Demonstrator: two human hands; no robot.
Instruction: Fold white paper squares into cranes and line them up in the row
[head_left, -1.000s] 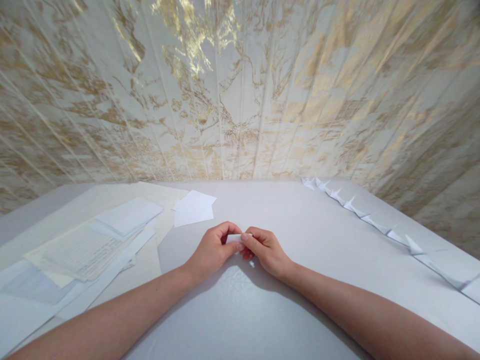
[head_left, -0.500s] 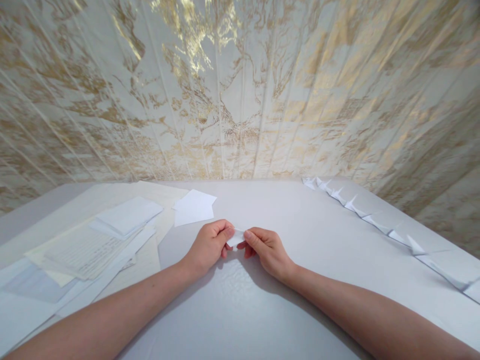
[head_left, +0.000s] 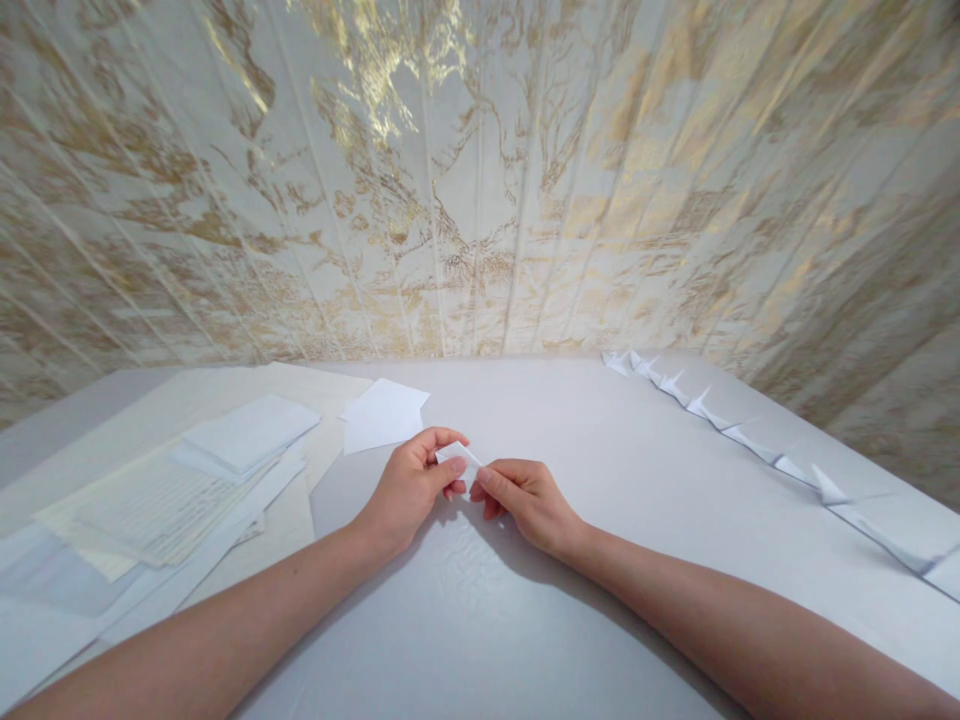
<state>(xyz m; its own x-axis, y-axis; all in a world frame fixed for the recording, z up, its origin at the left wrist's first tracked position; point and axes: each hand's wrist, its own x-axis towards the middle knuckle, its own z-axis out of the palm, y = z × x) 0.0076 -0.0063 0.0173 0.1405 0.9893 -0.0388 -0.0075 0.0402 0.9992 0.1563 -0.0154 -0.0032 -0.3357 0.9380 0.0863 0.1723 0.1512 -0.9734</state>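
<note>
Though aslant, paper (head_left: pixel 460 453) corner fwd

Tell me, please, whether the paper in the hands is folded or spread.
Folded: the white paper is a small, peaked packet with slanted edges, layers unclear, between left hand and right hand.

Bare forearms (head_left: pixel 285 605) angled inward, left fingers (head_left: pixel 448 470) and right fingers (head_left: pixel 496 483) pinched.
</note>
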